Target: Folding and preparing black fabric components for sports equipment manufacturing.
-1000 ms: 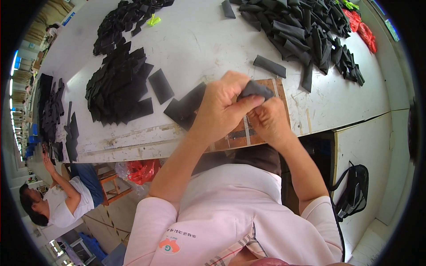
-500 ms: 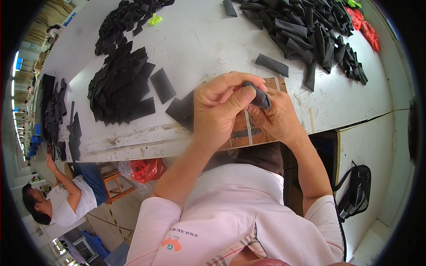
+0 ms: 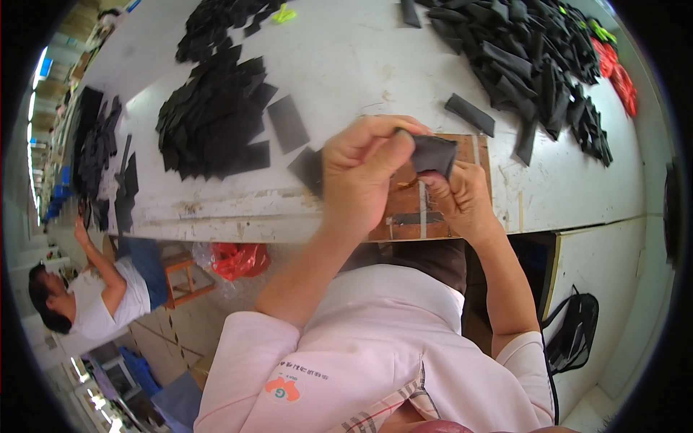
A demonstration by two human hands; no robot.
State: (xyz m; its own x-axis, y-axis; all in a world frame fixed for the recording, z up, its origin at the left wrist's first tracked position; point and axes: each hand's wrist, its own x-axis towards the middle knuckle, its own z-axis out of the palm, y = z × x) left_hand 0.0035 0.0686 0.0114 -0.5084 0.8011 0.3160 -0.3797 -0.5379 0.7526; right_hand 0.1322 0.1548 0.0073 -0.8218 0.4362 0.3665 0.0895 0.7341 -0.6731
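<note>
A small black fabric piece [image 3: 434, 153], folded like a sleeve or pocket, is held up over a brown board [image 3: 473, 155] at the table's front edge. My left hand [image 3: 364, 169] pinches its left end between thumb and fingers. At the lower right corner, my right hand [image 3: 465, 198] grips it with curled fingers; some fingertips are hidden behind the cloth. Left of my hands lies a pile of flat black fabric pieces [image 3: 209, 119], with a single loose piece [image 3: 289, 124] beside it. A narrow black folded piece [image 3: 469, 115] rests to the right, beyond the board.
A large heap of black folded pieces [image 3: 512, 61] covers the table's far right, near red plastic bags [image 3: 621, 86]. Another dark pile [image 3: 209, 29] and a yellow-green scrap [image 3: 284, 14] sit at the back. A co-worker [image 3: 108, 289] sits at left; a black bag [image 3: 574, 328] hangs at right.
The fabric piece was bunched and rolled between my fingers; now it is spread flatter. My right hand has moved slightly down its right side. The whole view has shifted a little.
</note>
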